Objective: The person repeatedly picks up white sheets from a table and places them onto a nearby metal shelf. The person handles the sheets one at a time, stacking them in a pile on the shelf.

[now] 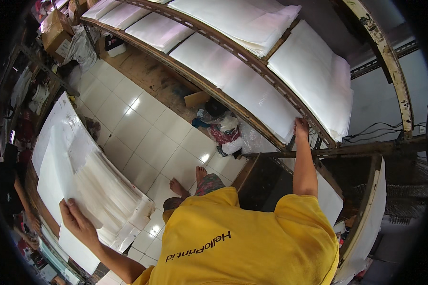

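Note:
My left hand [76,219], on the left, has its fingers and thumb closed on the edge of a large, thin white sheet [56,164]. The sheet is bent and lies over a table-like surface, beside a pile of off-white sheets [107,190]. On the right, my right arm reaches forward to a metal rack. There my right hand [300,128] is closed at the near corner of a white paper stack [259,102] on the lower shelf. Its fingertips are partly hidden, so what they grip cannot be made out.
The slotted metal shelf rail [252,64] bears more paper stacks [314,76] above. Plastic bags and cloth [226,135] lie on the tiled floor [147,142] under the rack. A cardboard box [56,35] stands far left. Another person in dark clothes [9,199] is at the left edge.

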Tool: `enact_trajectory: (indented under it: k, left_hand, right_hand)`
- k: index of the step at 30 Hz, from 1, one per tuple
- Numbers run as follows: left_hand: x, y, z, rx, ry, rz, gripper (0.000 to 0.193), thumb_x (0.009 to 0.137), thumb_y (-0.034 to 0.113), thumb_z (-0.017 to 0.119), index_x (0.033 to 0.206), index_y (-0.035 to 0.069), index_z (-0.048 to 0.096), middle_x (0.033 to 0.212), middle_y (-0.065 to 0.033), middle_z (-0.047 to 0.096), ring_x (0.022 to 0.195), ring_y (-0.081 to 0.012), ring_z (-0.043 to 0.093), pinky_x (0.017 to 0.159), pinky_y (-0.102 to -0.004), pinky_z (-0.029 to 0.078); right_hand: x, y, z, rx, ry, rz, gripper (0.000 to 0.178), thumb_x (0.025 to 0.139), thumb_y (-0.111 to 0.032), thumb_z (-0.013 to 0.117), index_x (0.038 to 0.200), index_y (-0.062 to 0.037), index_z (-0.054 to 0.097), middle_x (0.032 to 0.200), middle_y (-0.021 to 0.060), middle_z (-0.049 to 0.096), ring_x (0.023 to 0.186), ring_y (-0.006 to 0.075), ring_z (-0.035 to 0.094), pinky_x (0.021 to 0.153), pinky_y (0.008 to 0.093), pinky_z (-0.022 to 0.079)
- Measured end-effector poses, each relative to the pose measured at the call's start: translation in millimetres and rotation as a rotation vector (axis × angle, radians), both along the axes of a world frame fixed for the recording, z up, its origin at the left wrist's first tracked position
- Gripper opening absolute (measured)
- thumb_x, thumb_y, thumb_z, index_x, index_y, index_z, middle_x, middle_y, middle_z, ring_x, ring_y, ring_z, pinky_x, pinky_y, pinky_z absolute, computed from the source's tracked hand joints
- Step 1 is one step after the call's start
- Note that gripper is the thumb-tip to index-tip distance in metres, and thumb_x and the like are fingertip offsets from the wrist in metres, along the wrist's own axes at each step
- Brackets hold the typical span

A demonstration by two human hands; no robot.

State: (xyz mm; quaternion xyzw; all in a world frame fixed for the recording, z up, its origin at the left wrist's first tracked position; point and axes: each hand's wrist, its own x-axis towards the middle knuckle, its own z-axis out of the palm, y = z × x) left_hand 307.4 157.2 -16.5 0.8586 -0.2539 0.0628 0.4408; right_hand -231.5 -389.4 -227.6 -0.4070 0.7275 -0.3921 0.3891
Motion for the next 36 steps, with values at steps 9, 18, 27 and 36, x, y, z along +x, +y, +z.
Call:
enact_trajectory:
  k: [9, 18, 27, 36]
  left_hand:
    - [-74.6, -107.9, 10.2, -0.117, 0.111, -0.137, 0.025, 0.104, 0.018, 0.047, 0.085, 0.002, 0.051, 0.072, 0.0019, 0.041, 0.070, -0.0077, 0.034, 0.062, -0.0225, 0.031]
    - [-108.8, -135.7, -5.8, -0.160, 0.336, -0.231, 0.024, 0.103, 0.019, 0.048, 0.086, 0.003, 0.052, 0.071, 0.0044, 0.044, 0.068, -0.0053, 0.036, 0.061, -0.0216, 0.031]
    - [-124.7, -145.6, -15.4, -0.152, 0.425, -0.300, 0.023, 0.103, 0.019, 0.048, 0.088, 0.002, 0.055, 0.072, 0.0037, 0.048, 0.069, -0.0046, 0.040, 0.061, -0.0212, 0.034]
    - [-135.1, -138.3, -70.3, -0.124, 0.285, -0.336, 0.010, 0.095, 0.005, 0.056, 0.090, -0.004, 0.056, 0.069, -0.0084, 0.047, 0.061, -0.0154, 0.044, 0.055, -0.0313, 0.037]
  right_hand:
    - [-79.0, -47.1, -95.6, 0.159, 0.543, 0.037, 0.023, 0.093, -0.026, 0.064, 0.103, -0.0063, 0.066, 0.069, 0.0062, 0.063, 0.053, 0.0156, 0.057, 0.051, 0.0331, 0.046]
    - [-105.4, -64.8, -133.8, 0.040, 0.849, 0.147, 0.038, 0.094, -0.038, 0.058, 0.115, -0.0070, 0.066, 0.089, 0.0125, 0.070, 0.084, 0.0255, 0.068, 0.082, 0.0419, 0.051]
    - [-79.7, -44.3, -78.9, 0.139, 0.919, 0.202, 0.053, 0.093, -0.040, 0.057, 0.136, -0.0085, 0.054, 0.144, 0.0172, 0.049, 0.131, 0.0315, 0.049, 0.108, 0.0434, 0.039]
    - [76.0, 55.4, 15.3, -0.178, 0.030, 0.446, 0.036, 0.097, -0.025, 0.058, 0.128, -0.0066, 0.054, 0.081, 0.0046, 0.060, 0.064, 0.0121, 0.055, 0.056, 0.0260, 0.043]
